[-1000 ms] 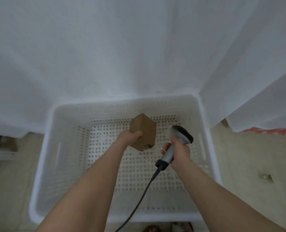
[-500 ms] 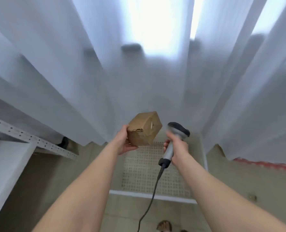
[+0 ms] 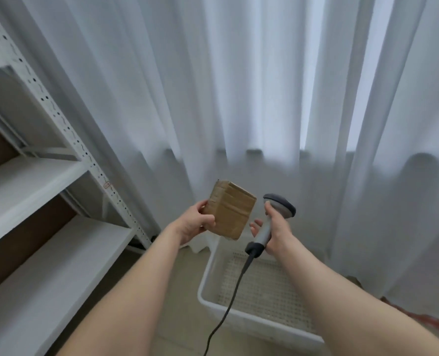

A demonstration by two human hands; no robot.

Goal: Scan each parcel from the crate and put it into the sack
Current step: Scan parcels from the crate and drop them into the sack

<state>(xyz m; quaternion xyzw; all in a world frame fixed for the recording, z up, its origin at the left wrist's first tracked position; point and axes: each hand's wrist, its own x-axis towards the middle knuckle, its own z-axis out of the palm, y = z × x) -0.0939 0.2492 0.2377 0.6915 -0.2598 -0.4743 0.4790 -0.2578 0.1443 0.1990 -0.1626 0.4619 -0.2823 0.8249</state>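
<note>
Left hand [image 3: 196,223]: fingers curled round the left edge of the parcel [image 3: 228,213], thumb across the near face, holding it in the air at mid-frame.
Right hand [image 3: 277,232]: wrapped round the grey handle of the scanner [image 3: 280,206], whose dark head sits just right of the parcel and apart from it.
Parcel: a small brown cardboard box banded with brown tape, tilted with one corner uppermost, above the far left corner of the crate [image 3: 206,278].
Handling: it is probably light and stiff, since one hand carries it. The tape looks glossy (possibly slick), so a hold across two opposite cardboard edges seems safest.
Cable [image 3: 235,289]: thin, black and limp, trailing from the handle's base to the bottom edge.
Crate: white moulded plastic with a perforated floor, on the floor at lower right.
Shelving [image 3: 46,176]: white metal with punched uprights, at left.
Curtain [image 3: 239,86]: sheer white folds across the top.
Sack: not in view.
</note>
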